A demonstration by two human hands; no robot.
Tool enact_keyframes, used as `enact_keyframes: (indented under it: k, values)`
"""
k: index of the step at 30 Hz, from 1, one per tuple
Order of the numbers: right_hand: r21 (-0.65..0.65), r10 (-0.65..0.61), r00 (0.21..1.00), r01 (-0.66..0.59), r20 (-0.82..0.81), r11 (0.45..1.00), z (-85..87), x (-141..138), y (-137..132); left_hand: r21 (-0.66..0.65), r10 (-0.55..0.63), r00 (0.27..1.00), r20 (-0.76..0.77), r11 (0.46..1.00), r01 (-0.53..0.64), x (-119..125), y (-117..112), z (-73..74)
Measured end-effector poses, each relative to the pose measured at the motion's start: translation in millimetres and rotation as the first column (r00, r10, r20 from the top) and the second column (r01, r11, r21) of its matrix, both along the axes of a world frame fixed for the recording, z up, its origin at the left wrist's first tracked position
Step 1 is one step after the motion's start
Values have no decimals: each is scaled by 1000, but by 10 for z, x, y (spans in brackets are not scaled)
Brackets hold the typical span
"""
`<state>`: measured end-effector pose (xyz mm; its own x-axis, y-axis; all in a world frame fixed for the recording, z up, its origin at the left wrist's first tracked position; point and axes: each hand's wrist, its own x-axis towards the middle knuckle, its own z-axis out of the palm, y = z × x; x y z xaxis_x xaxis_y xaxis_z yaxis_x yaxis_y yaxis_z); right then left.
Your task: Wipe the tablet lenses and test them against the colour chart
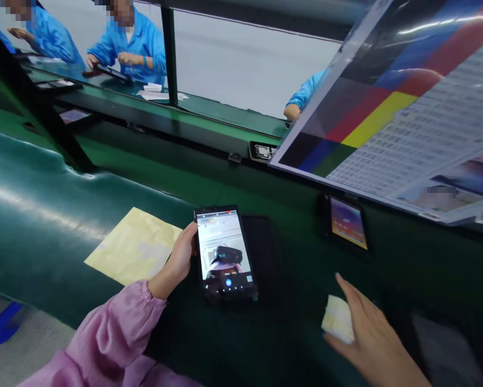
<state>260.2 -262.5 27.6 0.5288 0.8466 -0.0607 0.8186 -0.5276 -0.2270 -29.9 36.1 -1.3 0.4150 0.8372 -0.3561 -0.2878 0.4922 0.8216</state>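
My left hand [180, 252] grips the left edge of a black handheld tablet [224, 252], tilted up with its screen lit. A camera view fills that screen, with a round blue button low down. Behind the tablet, a dark flat object [261, 242] shows only in part. In my right hand [370, 328] is a small folded white cloth or pad [338, 319], between thumb and fingers; the index finger stretches past it. Just beyond lies another black device [346, 223] with a lit colourful screen. A pale yellow sheet [132, 247] lies beside my left wrist.
A tilted board with colour stripes and a printed chart [370, 123] stands at right. An opened device [262, 151] sits on the ledge by its lower corner. Co-workers in blue [136, 48] sit across the bench. A dark post [35, 102] rises at left.
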Motion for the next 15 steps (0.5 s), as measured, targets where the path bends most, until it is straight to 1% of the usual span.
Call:
enact_keyframes:
  k: [2, 3, 5, 7, 10, 13, 15]
  values:
    - [70, -1, 991, 11, -135, 997, 96, -152, 313, -6, 2, 1000, 14, 1000, -2, -8, -8, -4]
    - [105, 23, 976, 0, -218, 995, 109, -258, 473, -8, 1, 1000, 22, 1000, -1, -12, -14, -1]
    - [154, 51, 939, 2, -341, 988, 67, -468, 764, -9, -2, 999, 41, 1000, 3, -16, -24, 15]
    - [190, 47, 908, 36, -415, 981, -24, -632, 983, -10, -2, 998, 62, 1000, 2, -17, -30, 37]
    - [205, 19, 891, 84, -453, 975, -153, -772, 1139, -11, 17, 997, 74, 1000, -17, -16, -33, 55]
    - [211, 11, 859, 113, -512, 971, -235, -842, 1159, 7, 51, 997, 62, 999, -52, -23, -27, 34]
    - [290, 37, 845, 141, -533, 946, -270, -900, 1160, 29, 67, 997, 50, 997, -68, -33, -20, -3]
